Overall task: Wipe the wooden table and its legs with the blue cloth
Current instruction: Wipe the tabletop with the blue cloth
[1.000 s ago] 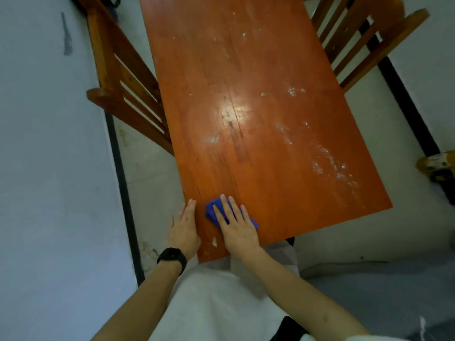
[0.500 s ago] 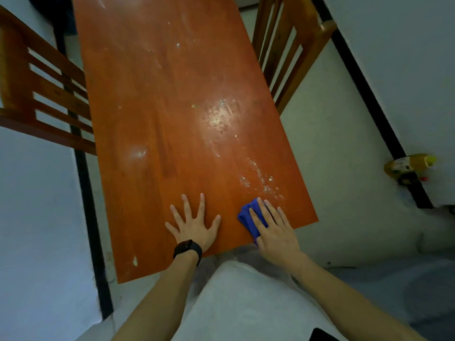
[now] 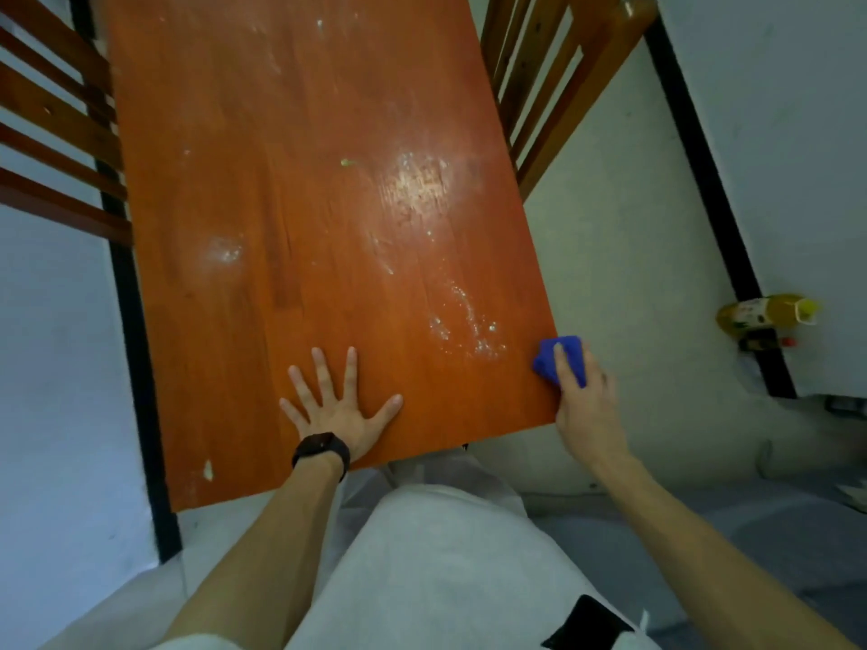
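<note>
The wooden table (image 3: 291, 190) fills the middle of the view, its orange-brown top marked with white smears and crumbs. My left hand (image 3: 335, 405) lies flat on the top near the front edge, fingers spread, a black watch on its wrist. The blue cloth (image 3: 549, 361) hangs at the table's front right corner, over the right edge. My right hand (image 3: 584, 401) holds the cloth there, fingers wrapped over it. The table's legs are hidden beneath the top.
A wooden chair (image 3: 51, 133) stands against the table's left side and another wooden chair (image 3: 553, 86) at its right side. A yellow bottle (image 3: 764, 314) lies on the floor by the right wall. Pale walls with black skirting close in on both sides.
My right hand slid the blue cloth from the front left across to the front right corner. My left hand moved from the left edge onto the tabletop and spread flat.
</note>
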### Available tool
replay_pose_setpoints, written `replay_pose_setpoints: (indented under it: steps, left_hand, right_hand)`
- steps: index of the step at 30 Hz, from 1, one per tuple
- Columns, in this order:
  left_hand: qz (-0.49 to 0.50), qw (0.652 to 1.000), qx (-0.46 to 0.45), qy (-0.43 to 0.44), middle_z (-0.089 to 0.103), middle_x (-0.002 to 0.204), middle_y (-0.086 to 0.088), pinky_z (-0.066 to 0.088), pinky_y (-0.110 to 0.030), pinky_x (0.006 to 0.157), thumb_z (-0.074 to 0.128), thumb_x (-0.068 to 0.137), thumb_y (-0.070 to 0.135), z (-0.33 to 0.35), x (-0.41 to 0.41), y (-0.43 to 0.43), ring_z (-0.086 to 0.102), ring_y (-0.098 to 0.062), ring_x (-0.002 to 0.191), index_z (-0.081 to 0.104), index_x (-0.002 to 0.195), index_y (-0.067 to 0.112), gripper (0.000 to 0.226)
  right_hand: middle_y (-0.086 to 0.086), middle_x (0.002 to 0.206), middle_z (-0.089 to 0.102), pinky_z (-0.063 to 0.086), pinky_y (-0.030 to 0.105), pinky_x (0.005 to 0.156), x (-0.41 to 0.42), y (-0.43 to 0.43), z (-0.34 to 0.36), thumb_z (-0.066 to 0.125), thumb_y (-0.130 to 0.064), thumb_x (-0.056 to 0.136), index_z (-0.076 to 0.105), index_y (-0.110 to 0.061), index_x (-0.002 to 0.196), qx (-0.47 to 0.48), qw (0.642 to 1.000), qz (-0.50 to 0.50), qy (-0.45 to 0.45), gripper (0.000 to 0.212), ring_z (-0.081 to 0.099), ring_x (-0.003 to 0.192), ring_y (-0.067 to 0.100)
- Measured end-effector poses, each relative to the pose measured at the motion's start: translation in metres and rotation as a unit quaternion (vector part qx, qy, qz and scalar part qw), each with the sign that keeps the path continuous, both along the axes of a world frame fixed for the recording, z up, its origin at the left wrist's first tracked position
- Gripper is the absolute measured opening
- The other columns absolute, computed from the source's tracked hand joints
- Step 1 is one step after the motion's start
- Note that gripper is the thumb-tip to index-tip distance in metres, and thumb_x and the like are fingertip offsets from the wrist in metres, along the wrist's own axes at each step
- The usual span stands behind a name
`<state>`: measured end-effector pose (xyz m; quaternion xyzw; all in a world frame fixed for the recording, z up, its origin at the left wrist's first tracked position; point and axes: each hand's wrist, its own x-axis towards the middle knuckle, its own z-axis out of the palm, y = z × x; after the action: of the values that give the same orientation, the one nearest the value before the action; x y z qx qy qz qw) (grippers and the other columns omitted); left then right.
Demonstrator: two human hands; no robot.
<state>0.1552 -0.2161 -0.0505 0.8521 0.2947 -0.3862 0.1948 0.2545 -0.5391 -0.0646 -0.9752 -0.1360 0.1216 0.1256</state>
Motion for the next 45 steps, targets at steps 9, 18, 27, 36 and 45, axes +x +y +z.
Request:
replay_pose_setpoints:
  steps: [9,18,27,36,45]
  left_hand:
    - [0.005,1.0,-0.005,0.02,-0.06,0.139,0.003,-0.019,-0.066,0.112,0.017,0.063,0.101,0.003,0.001,0.0,-0.044,-0.038,0.136,-0.047,0.131,0.05,0.107]
    - [0.008,1.0,0.002,0.002,-0.061,0.137,0.004,-0.019,-0.065,0.112,0.02,0.064,0.1,-0.005,-0.003,0.0,-0.044,-0.038,0.136,-0.045,0.134,0.049,0.108]
    - [0.012,1.0,0.0,-0.017,-0.061,0.138,0.004,-0.02,-0.066,0.111,0.021,0.068,0.099,-0.007,-0.006,0.002,-0.046,-0.037,0.135,-0.045,0.132,0.051,0.104]
    - [0.019,0.999,0.006,-0.031,-0.059,0.14,0.003,-0.018,-0.066,0.112,0.024,0.069,0.098,-0.01,-0.007,0.001,-0.045,-0.037,0.136,-0.044,0.135,0.049,0.107]
    - [0.018,0.999,0.006,-0.04,-0.058,0.141,0.003,-0.018,-0.067,0.111,0.023,0.069,0.098,-0.012,-0.007,0.002,-0.046,-0.038,0.135,-0.048,0.13,0.051,0.104]
  right_hand:
    - [0.016,0.16,0.018,0.028,0.049,0.117,0.033,0.083,-0.002,0.054,-0.023,0.097,0.008,-0.01,0.156,0.128,0.979,-0.158,0.024,0.077,0.025,0.144,0.034]
    - [0.009,0.154,0.038,0.029,0.035,0.117,0.017,0.082,0.012,0.057,0.003,0.084,0.034,-0.01,0.152,0.149,0.952,0.242,0.116,0.072,0.035,0.136,0.027]
    - [0.002,0.164,0.013,0.02,0.046,0.118,0.045,0.1,-0.004,0.043,-0.054,0.097,0.013,-0.026,0.157,-0.001,0.997,0.075,-0.004,0.073,0.019,0.145,0.028]
    - [0.01,0.143,0.05,0.051,0.049,0.09,-0.003,0.118,-0.001,0.058,-0.008,0.09,0.046,-0.024,0.146,0.066,0.961,0.263,-0.044,0.059,0.05,0.112,0.032]
    - [0.01,0.153,0.037,0.036,0.043,0.102,0.102,0.116,-0.001,0.047,-0.031,0.102,0.031,-0.026,0.152,0.031,0.996,0.028,-0.074,0.053,0.043,0.122,0.034]
